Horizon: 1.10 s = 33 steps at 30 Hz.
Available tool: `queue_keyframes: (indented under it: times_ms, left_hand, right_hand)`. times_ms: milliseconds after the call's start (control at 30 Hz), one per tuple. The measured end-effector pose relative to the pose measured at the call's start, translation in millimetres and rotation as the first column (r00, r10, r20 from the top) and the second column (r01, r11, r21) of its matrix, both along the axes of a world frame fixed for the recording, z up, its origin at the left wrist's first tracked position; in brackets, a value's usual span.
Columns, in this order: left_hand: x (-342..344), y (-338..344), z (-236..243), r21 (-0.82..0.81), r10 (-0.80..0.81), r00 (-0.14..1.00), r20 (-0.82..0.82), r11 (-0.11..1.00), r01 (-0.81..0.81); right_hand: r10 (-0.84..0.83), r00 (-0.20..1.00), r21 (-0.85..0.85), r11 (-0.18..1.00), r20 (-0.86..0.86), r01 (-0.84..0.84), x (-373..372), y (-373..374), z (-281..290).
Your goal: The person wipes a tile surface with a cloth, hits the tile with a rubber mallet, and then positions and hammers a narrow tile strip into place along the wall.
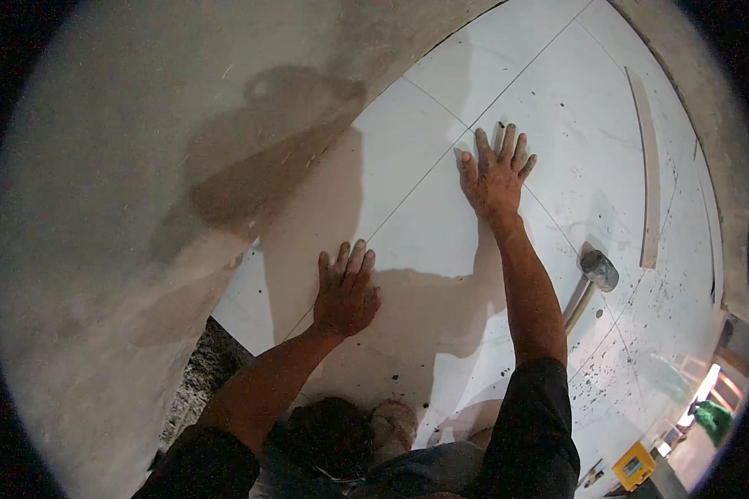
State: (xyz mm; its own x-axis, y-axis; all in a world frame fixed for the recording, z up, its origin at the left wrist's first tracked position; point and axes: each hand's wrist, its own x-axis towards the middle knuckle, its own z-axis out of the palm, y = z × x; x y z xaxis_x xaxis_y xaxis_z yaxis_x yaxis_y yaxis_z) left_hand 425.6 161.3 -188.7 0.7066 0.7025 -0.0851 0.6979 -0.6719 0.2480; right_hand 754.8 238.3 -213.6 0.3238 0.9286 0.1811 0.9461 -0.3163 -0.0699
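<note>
Both hands flat on white floor tiles beside a bare plastered wall (125, 166).
The left hand (345, 291) and right hand (498, 173) press open-palmed on the large tile (424, 224), holding nothing; a rubber mallet (592, 279) lies just right of the right forearm.

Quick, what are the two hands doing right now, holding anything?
Left hand: open, flat on the white floor tile, holding nothing.
Right hand: open, fingers spread, flat on the tile, holding nothing.

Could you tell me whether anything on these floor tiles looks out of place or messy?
Dark specks are scattered over the white tiles right of the mallet. A loose pale strip lies across the tiles. Both hands, left hand and right hand, press flat.
</note>
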Motion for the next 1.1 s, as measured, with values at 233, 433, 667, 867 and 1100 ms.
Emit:
queue_keyframes:
  times_ms: [233, 433, 667, 867, 1100]
  left_hand:
    - [0, 5, 6, -0.061, 0.007, 1.0, -0.024, 0.998, -0.009]
    - [-1, 5, 3, -0.111, 0.018, 0.999, 0.032, 0.994, -0.014]
    - [-1, 4, -1, -0.104, 0.004, 1.0, -0.003, 0.995, -0.004]
    - [-1, 5, 4, -0.141, 0.0, 1.0, 0.003, 0.99, 0.001]
    - [-2, 5, 4, -0.119, 0.013, 1.0, -0.004, 0.993, -0.013]
  right_hand:
    - [0.021, 0.998, 0.014, 1.0, -0.053, -0.02, -1, 15, 9]
    - [0.059, 0.998, 0.036, 0.998, -0.029, -0.058, -21, -4, -2]
    - [-0.084, 0.994, 0.004, 0.996, -0.072, 0.085, -20, 9, 3]
    - [-0.054, 0.995, 0.043, 0.997, -0.08, 0.058, -21, 20, 1]
    - [0.038, 0.999, 0.073, 0.997, -0.036, -0.035, -32, 14, 1]
